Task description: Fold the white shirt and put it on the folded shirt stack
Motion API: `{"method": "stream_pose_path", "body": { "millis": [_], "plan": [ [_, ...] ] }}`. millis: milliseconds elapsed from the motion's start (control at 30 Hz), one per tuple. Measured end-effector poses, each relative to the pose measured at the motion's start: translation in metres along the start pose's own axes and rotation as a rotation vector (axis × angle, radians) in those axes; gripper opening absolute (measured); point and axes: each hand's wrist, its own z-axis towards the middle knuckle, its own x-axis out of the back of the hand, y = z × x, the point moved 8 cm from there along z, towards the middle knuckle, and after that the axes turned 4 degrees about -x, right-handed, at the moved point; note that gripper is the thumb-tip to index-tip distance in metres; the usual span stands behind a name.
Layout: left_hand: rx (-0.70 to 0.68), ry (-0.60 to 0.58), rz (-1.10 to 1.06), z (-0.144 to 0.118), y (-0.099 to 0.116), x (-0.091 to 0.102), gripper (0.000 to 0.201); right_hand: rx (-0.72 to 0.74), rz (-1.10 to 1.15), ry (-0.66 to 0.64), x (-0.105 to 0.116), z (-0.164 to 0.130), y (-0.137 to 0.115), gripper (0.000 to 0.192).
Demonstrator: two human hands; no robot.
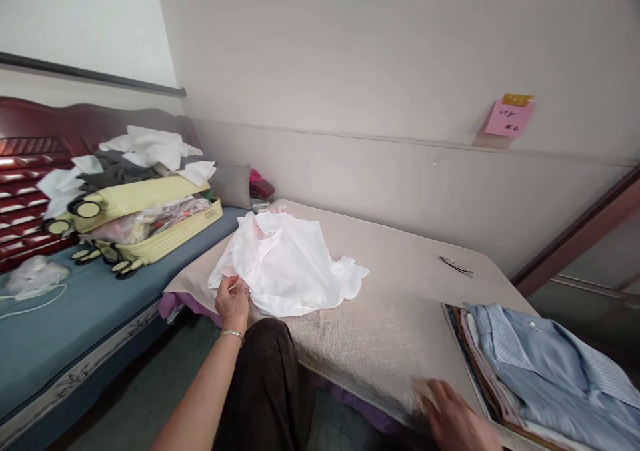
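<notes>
Your left hand has its fingers pinched together on the near edge of the crumpled white garment, which lies on the beige-covered table straight ahead of you. Your right hand rests blurred at the table's near edge, fingers loosely apart, holding nothing, just beside the stack of folded striped blue shirts; a yellow suitcase lies open on the bed to your left
</notes>
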Motion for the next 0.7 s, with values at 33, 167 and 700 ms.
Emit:
{"method": "stream_pose_path", "body": {
  "millis": [33,167,700],
  "plan": [
    [-0.088,-0.061,0.067,0.002,0.004,0.002,0.023,0.048,0.007,-0.010,-0.004,0.010,-0.029,0.032],
    [-0.546,-0.418,0.495,-0.002,0.025,-0.010,0.047,0.341,-0.029,-0.081,-0.018,0.055,-0.143,0.051],
    [-0.678,-0.736,0.094,0.002,0.137,-0.023,0.012,0.204,0.147,-0.048,0.109,0.156,-0.127,0.017]
  ]
}}
